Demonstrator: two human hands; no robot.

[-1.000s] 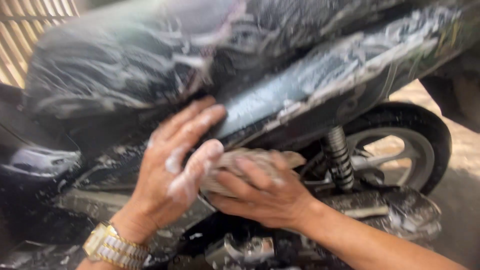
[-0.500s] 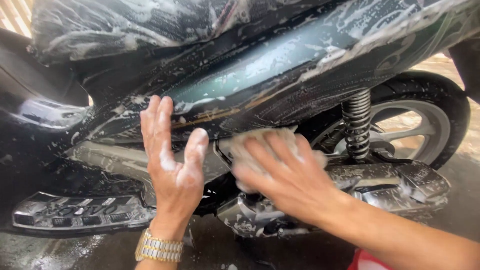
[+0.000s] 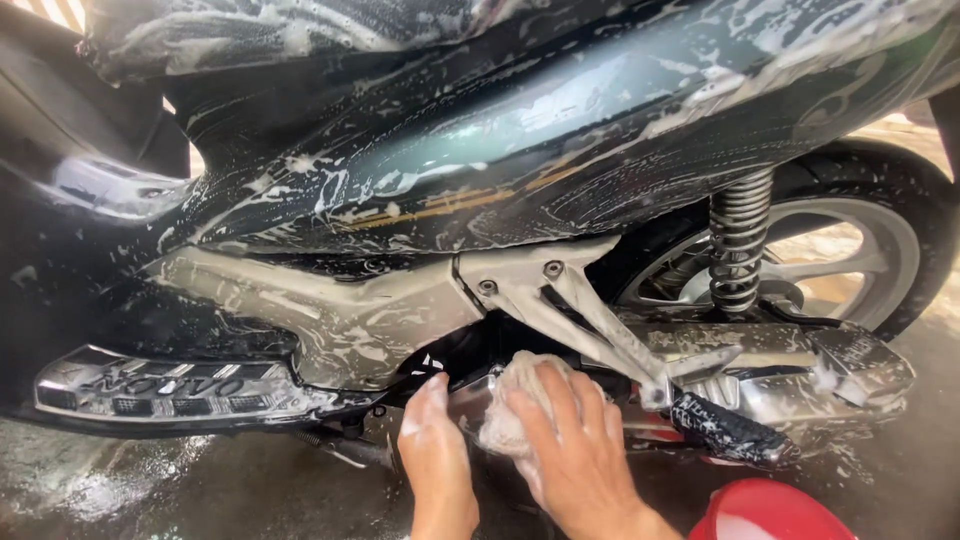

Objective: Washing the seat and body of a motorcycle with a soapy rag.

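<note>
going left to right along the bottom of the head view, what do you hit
footboard → left hand → sponge under the right hand → folded footpeg → red bucket → rear wheel

Dark suds-streaked scooter panel (image 3: 520, 150), beige sponge (image 3: 515, 400)

A coiled rear shock spring (image 3: 740, 240) stands upright in front of the rear wheel (image 3: 850, 250), whose tyre curves dark around a silver rim. A folded-out passenger footpeg (image 3: 730, 430) with a black ribbed tread juts from a silver bracket (image 3: 570, 300). At the bottom edge sits a red bucket (image 3: 770, 515) (only its rim shows). Wet concrete ground (image 3: 130, 485) lies beneath, streaked with suds.
</note>
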